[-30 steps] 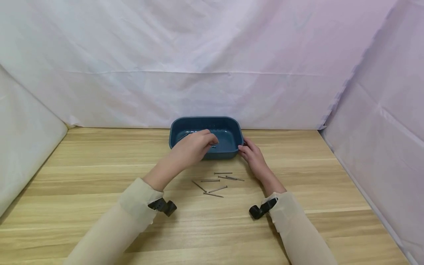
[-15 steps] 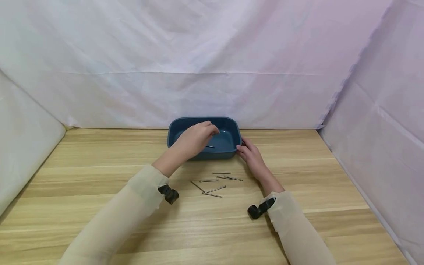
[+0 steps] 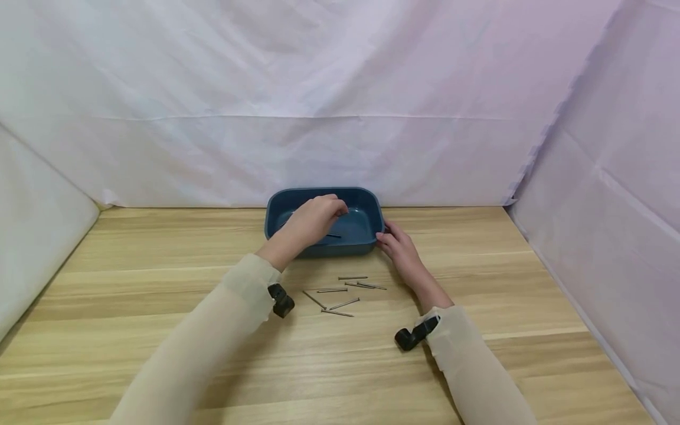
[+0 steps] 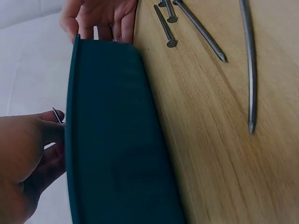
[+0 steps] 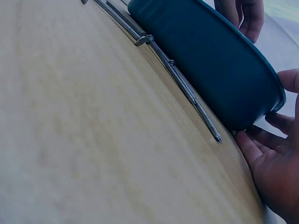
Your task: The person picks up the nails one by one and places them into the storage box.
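Note:
A dark blue plastic tray (image 3: pixel 345 248) stands at the back of the wooden table. My left hand (image 3: pixel 313 217) hovers over its inside with the fingers curled. In the left wrist view a thin nail tip (image 4: pixel 57 114) sticks out of those fingers (image 4: pixel 23 158), beside the tray wall (image 4: pixel 112 140). One nail (image 3: pixel 333 236) lies on the tray floor. My right hand (image 3: pixel 398 248) rests with straight fingers against the tray's right front corner (image 5: pixel 210 60); its thumb sits near the rim and its fingers (image 5: pixel 271 163) lie low on the wall.
Several loose nails (image 3: pixel 332 290) lie scattered on the table just in front of the tray, between my forearms; some (image 5: pixel 187 91) lie close to the tray wall. White cloth walls close off the back and both sides.
My left hand has lifted a little and drawn back over the tray, leaving one nail on the tray floor. The right hand stays at the tray's corner.

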